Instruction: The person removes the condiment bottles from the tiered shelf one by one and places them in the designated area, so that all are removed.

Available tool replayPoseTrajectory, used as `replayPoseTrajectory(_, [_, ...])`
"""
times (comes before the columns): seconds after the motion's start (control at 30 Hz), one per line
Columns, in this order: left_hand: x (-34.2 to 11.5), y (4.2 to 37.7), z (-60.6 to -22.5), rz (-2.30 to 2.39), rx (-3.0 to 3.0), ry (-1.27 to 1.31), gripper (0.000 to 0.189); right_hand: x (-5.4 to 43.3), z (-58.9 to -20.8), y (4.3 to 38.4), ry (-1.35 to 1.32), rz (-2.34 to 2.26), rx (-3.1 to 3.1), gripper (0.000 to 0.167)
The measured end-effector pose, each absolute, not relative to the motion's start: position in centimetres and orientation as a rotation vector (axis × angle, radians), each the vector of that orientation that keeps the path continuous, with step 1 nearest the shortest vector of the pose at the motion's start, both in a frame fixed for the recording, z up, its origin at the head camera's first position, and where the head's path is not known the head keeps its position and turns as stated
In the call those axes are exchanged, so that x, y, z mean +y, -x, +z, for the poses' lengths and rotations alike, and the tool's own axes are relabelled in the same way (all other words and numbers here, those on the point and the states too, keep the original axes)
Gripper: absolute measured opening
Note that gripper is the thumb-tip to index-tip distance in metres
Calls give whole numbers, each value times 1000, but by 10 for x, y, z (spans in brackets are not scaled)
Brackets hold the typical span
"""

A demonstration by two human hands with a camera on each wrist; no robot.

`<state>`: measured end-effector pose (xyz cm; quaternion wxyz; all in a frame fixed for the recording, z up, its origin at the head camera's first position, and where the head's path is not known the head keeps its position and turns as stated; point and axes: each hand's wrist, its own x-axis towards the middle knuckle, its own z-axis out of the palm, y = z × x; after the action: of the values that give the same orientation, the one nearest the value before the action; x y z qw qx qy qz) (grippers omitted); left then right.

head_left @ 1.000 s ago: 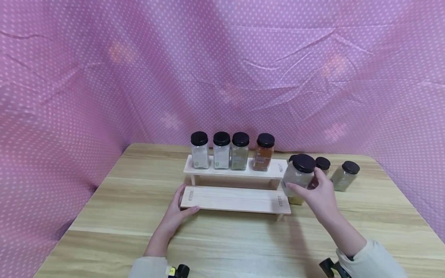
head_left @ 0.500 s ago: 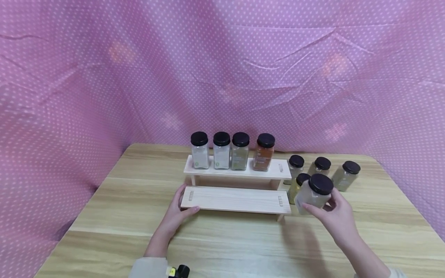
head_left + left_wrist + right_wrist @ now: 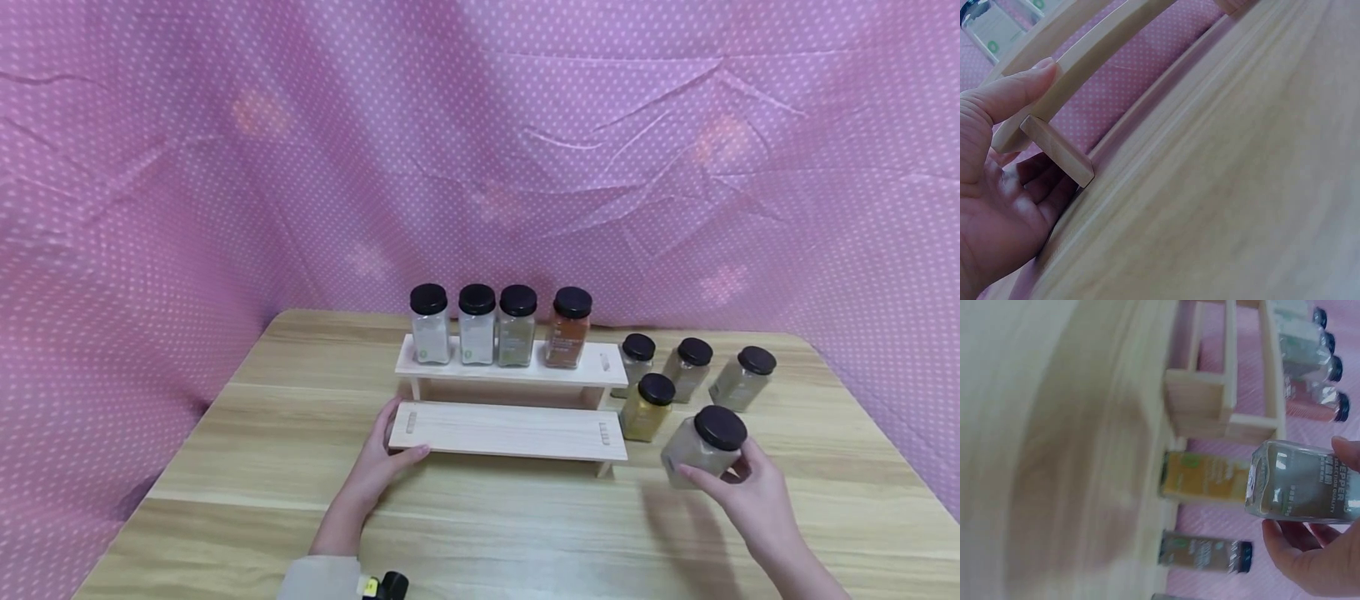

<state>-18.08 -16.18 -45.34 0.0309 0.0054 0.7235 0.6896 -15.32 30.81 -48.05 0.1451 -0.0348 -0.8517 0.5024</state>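
My left hand [image 3: 371, 467] grips the left end of a two-tier wooden spice rack [image 3: 510, 429]. In the left wrist view its thumb [image 3: 1022, 94] presses the lower board's front edge, and its other fingers curl by the short leg [image 3: 1060, 150]. My right hand [image 3: 757, 496] holds a square glass pepper jar [image 3: 697, 450] with a black lid between thumb and fingers, tilted, right of the rack. The word PEPPER shows on this jar [image 3: 1304, 481] in the right wrist view. No jar stands on the lower tier.
On the upper tier stand two white-filled jars [image 3: 431, 337], a greenish one [image 3: 516, 337] and a reddish-orange one [image 3: 566, 340]. Right of the rack, a yellow jar [image 3: 643, 415] and grey-brown jars [image 3: 686, 375] stand on the wooden table [image 3: 480, 533]. A pink dotted cloth [image 3: 480, 167] hangs behind.
My right hand has carried the pepper jar rightward and toward me, away from the rack's right end, uncovering the yellow jar and those behind it. The left hand stays on the rack.
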Motion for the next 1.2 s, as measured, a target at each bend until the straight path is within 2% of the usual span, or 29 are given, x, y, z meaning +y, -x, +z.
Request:
replayPoseTrajectory(0.17, [-162,181,-453,2122,2226,-17,90,307,-466,148,123,1410,-2496,66])
replayPoseTrajectory(0.4, [-163,181,-454,2125,2241,-15,92,285,-416,138,177,1386,-2565,64])
replayPoseTrajectory(0.5, [-163,182,-455,2130,2236,-20,92,281,-407,139,169,1396,-2563,62])
replayPoseTrajectory(0.73, [-162,183,-456,2130,2233,-18,92,287,-411,150,204,1426,-2564,63])
replayPoseTrajectory(0.97, [-163,183,-457,2133,2231,-30,92,315,-456,178,177,1360,-2540,67])
replayPoseTrajectory(1.07, [-164,183,-456,2131,2232,-30,92,321,-472,188,215,1303,-2528,65])
replayPoseTrajectory(1.2, [-163,183,-456,2130,2225,-29,92,323,-475,194,234,1283,-2534,62])
